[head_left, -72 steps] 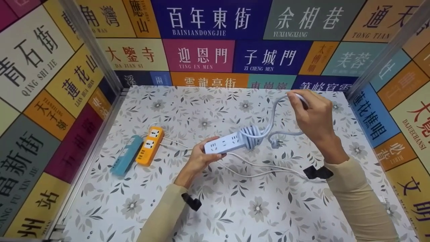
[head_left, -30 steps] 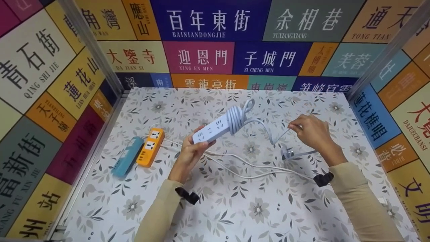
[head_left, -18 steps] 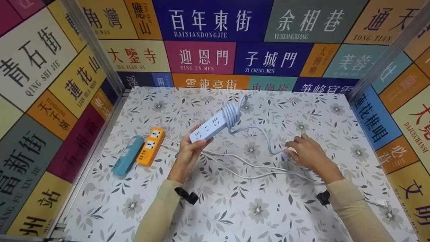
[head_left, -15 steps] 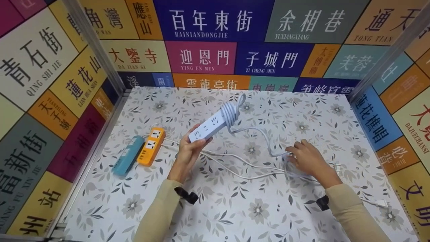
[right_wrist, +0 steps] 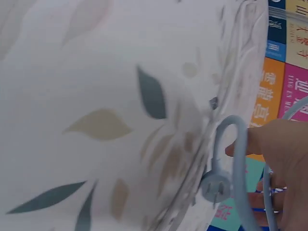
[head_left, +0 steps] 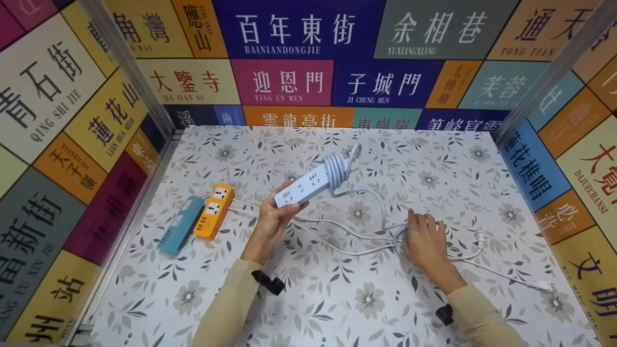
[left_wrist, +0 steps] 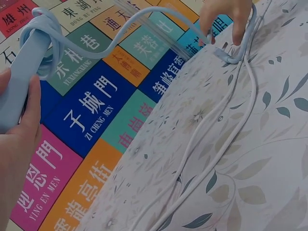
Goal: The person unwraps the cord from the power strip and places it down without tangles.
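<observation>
My left hand (head_left: 272, 219) holds a pale blue power strip (head_left: 302, 187) by its near end, tilted up above the table. Its own cord (head_left: 336, 168) is wound several times round the far end, and a slack length runs down to the right. Low over the table, my right hand (head_left: 426, 243) is at that cord's plug end. In the right wrist view, the thumb and fingers stand apart with a cord strand passing between them, and the round plug (right_wrist: 216, 186) lies just beyond the fingertips. That plug (left_wrist: 225, 55) also shows under the fingers in the left wrist view.
An orange power strip (head_left: 214, 212) and a teal one (head_left: 181, 225) lie side by side at the left. White cords (head_left: 347, 236) cross the flowered table (head_left: 289, 299) and pass under my right hand, with two white plugs (head_left: 544, 286) at the right. Printed walls enclose three sides.
My right hand has come down from high on the cord to its plug end at the table, its fingers loosening. My left hand has shifted slightly left, tilting the wound end upward.
</observation>
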`<state>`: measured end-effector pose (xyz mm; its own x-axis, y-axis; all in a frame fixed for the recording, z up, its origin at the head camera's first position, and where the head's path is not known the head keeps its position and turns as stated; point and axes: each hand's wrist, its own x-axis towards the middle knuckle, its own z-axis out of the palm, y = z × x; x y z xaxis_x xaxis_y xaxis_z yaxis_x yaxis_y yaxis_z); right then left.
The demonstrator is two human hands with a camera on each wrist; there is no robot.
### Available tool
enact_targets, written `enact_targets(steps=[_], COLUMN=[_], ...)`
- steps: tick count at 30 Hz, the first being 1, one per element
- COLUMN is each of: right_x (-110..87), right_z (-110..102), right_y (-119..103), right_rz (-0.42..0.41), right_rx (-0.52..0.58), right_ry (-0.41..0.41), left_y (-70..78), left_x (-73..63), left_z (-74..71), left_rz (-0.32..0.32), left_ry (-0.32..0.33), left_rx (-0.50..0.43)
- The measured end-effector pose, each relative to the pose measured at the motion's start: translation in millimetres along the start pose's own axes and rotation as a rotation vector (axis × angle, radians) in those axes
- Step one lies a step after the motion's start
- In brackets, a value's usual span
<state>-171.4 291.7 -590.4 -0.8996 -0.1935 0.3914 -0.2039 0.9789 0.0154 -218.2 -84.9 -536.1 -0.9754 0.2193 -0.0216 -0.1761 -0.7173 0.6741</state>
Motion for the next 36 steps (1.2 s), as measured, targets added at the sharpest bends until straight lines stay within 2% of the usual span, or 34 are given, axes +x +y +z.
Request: enact_targets(steps=[4, 6, 10, 13, 16, 19, 21, 28, 32, 36], right_x=[3.6, 6.7, 11.6, 14.7, 17.7, 20.4, 21.5, 23.6, 30.2, 39.9], right_z=[-16.1, -24.8, -41.8, -52.1, -56.4, -53.8, -49.6, -39.1, -35.6, -35.9], right_y=[-15.0, -25.2, -47.6, -61.9, -71.6, -77.7, -80.1, -76.5, -66.3, -57.5], right_rz=[0.026, 0.037, 0.097, 0.135, 0.158, 0.179, 0.194, 0.152, 0.036, -0.087], right_rx=[0.061, 0.135, 0.402, 0.573, 0.617, 0.601, 0.586, 0.545, 0.547, 0.491], right_ry=[-0.033, -0.025, 0.014, 0.009, -0.045, -0.089, -0.086, 0.093, 0.267, 0.455], left_y=[-2.4, -3.5, -5.3, -5.4, -5.3, -6.3, -8.1, -12.8, -12.4, -12.4], left_x=[-0.3, -0.1, 0.2, 0.3, 0.6, 1.2, 1.7, 4.2, 6.1, 6.3], left_z=[-2.3, -3.3, -4.0, -4.1, -4.7, -5.0, -4.7, -0.4, -1.8, -3.0], left_rz=[-0.001, -0.001, -0.007, -0.014, -0.013, -0.015, -0.019, -0.008, -0.01, -0.027], left_ry=[0.002, 0.01, 0.031, 0.045, 0.053, 0.061, 0.067, 0.094, 0.08, 0.089], left_rx=[0.015, 0.028, 0.048, 0.048, 0.044, 0.039, 0.035, 0.059, 0.076, 0.092])
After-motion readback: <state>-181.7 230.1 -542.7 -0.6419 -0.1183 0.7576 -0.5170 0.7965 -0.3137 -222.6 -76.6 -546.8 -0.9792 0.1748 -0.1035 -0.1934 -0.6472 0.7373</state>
